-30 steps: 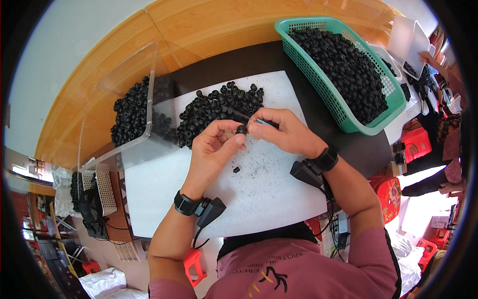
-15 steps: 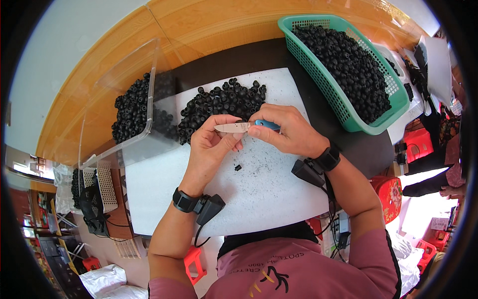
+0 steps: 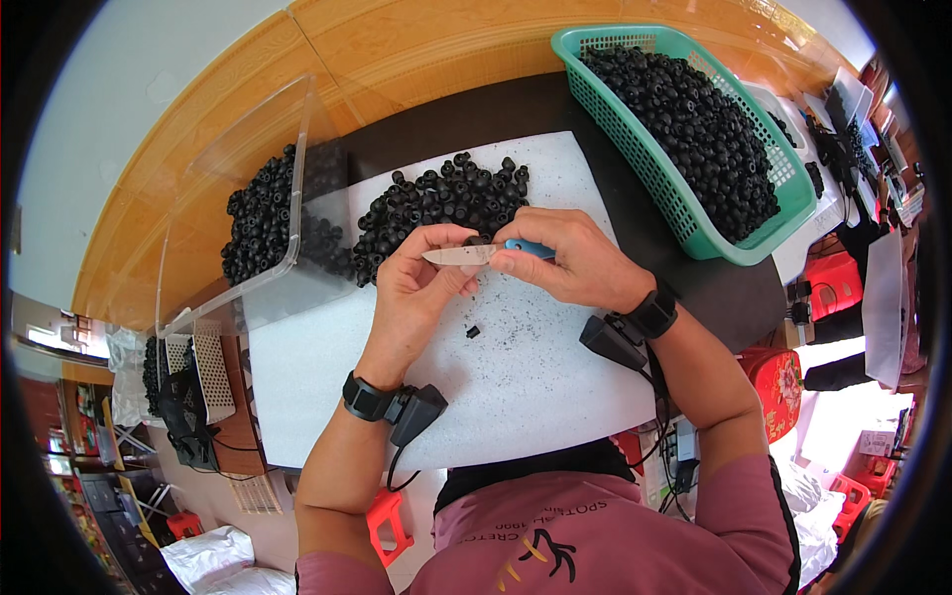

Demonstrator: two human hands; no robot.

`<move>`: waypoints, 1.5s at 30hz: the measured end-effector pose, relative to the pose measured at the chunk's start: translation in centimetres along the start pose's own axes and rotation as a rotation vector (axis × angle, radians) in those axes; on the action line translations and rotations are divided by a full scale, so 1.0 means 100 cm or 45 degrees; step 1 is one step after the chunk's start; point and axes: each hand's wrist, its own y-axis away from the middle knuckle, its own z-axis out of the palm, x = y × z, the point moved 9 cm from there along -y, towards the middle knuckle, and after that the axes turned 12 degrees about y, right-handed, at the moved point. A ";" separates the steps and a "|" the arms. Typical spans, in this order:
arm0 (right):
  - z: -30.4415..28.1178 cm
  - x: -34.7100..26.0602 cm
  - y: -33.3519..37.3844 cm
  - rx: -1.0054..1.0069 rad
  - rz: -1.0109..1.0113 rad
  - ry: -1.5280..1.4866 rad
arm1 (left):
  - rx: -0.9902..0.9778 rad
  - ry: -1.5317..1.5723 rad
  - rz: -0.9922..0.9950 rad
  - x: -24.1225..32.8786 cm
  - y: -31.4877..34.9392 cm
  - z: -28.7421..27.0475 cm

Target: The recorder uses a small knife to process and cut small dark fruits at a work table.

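My right hand (image 3: 580,260) is closed around the blue handle of a small knife (image 3: 461,256). Its blade points left, flat across the fingertips of my left hand (image 3: 409,288). Between those left fingers and thumb is a small black ring-like part (image 3: 477,240), mostly hidden behind the blade and the fingers. Just beyond both hands lies a heap of similar black parts (image 3: 446,198) on a white foam sheet (image 3: 337,416). One small black piece (image 3: 473,332) rests by itself on the sheet, nearer to me, among scattered dark crumbs.
A clear plastic bin (image 3: 297,223) tipped on its side at the left holds more black parts. At the far right of the dark table (image 3: 719,297) stands a green basket (image 3: 635,139) full of them. Cables hang from both wrist bands; a red stool (image 3: 773,392) is at right.
The knife blade has slid very slightly left, and a little more of the black part shows behind it. At the far right, a pale panel beside another person has shifted.
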 end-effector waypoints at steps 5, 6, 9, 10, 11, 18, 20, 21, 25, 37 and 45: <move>0.000 0.010 0.000 0.062 0.021 0.006 | -0.066 -0.002 0.006 0.005 0.003 0.003; -0.004 0.020 0.001 0.149 0.077 0.045 | -0.115 0.019 0.001 0.007 0.004 0.008; -0.003 0.052 0.000 0.097 0.412 -0.155 | -0.127 0.048 -0.012 0.009 0.004 0.016; -0.003 0.048 0.000 0.091 0.408 -0.156 | -0.078 0.008 -0.007 0.009 0.004 0.011; -0.002 0.039 0.000 0.074 0.394 -0.303 | -0.052 0.005 -0.011 0.005 0.002 0.007; 0.017 0.016 0.004 -0.155 0.336 -0.600 | -0.015 0.014 -0.003 0.000 0.000 0.010; 0.017 0.018 0.005 -0.171 0.376 -0.591 | -0.056 0.006 0.026 0.002 0.001 0.013; 0.017 0.018 0.005 -0.170 0.377 -0.590 | -0.057 0.006 0.026 0.002 0.001 0.013; 0.015 0.015 0.004 -0.173 0.395 -0.574 | -0.055 -0.011 0.011 0.000 0.001 0.010; 0.004 0.002 0.001 -0.028 0.055 -0.196 | 0.013 0.211 0.008 -0.004 -0.002 0.001; 0.002 0.002 0.002 0.016 0.033 -0.055 | 0.003 0.218 0.000 -0.004 -0.002 0.002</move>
